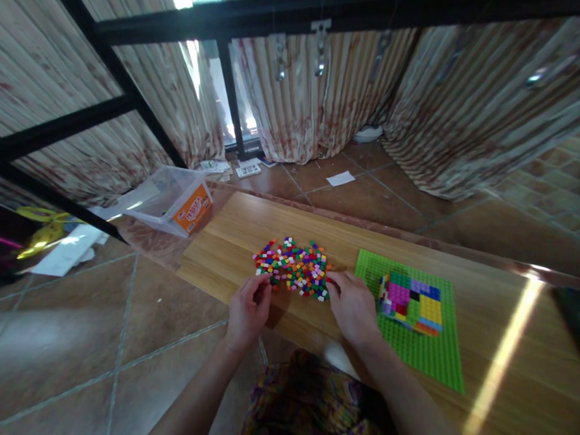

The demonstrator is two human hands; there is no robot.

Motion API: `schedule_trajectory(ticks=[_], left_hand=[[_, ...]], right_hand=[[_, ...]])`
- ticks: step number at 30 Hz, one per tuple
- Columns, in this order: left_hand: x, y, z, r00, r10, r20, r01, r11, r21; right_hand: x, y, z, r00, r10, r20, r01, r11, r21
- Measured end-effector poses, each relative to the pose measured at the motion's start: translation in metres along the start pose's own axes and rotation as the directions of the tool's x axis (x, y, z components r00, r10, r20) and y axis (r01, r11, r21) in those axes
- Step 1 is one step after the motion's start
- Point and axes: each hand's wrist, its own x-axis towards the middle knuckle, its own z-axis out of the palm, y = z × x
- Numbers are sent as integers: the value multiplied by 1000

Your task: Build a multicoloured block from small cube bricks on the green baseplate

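A loose pile of small multicoloured toy bricks [295, 264] lies spread on the wooden board. At the pile's left edge is my left hand [250, 305], its thumb and forefinger curled together; whatever is between them is too small to make out. My right hand [353, 303] reaches the pile's right edge with fingers bent in a pinch, and its fingertips hide what they hold, if anything. To the right of that hand, a block built from coloured bricks [411, 301] sits on a green studded baseplate [437, 365].
Beyond the left end of the wooden tabletop [227, 224] stands a clear plastic bin [168, 196] with an orange label. A black metal frame [197, 24] and striped curtains [304, 109] rise behind. Papers [340, 178] lie on the tiled floor. Sunlight stripes the board's right side.
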Motion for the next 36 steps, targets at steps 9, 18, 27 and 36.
schedule_trajectory(ticks=[9,18,27,36], left_hand=[[61,-27,-24,996,-87,-31,91,982,167],[89,-18,-11,981,-2,195,-48,968,248],[110,-9,8,930,54,363,-217,878,426],[110,3,2,948,63,312,-187,903,387]], right_hand=[[-20,4,-3,977,105,-185,-64,974,215],[-41,-6,-17,973,98,-207,-35,957,288],[-46,-7,-20,976,86,-199,-20,950,313],[-47,-6,-23,974,102,-204,-28,941,338]])
